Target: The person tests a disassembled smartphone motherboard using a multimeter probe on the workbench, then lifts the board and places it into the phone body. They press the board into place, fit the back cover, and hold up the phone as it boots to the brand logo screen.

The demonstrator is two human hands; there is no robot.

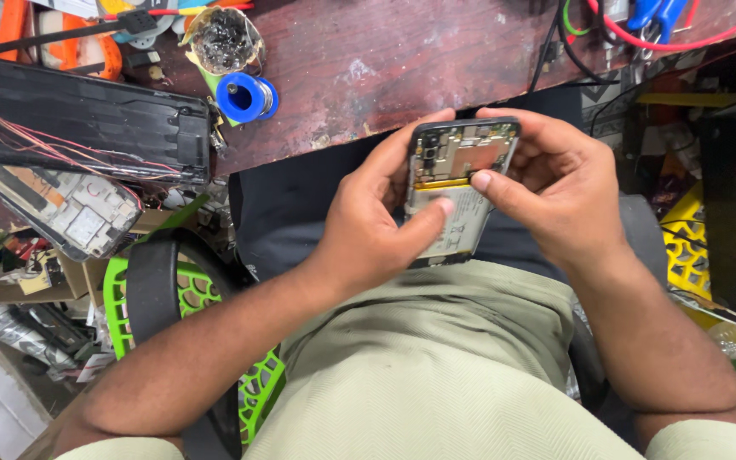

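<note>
I see one opened phone, its back cover off, held over my lap near the table edge. My left hand grips its left side, thumb pressed on the one pale battery. My right hand holds the right side, thumb on the yellow strip. On the table, far left, lie one blue solder spool and one black panel.

Opened phone: dark plastic frame, matt silvery battery. Wooden bench at 12 o'clock, worn and scratched. Blue spool at 11: glossy plastic.
</note>
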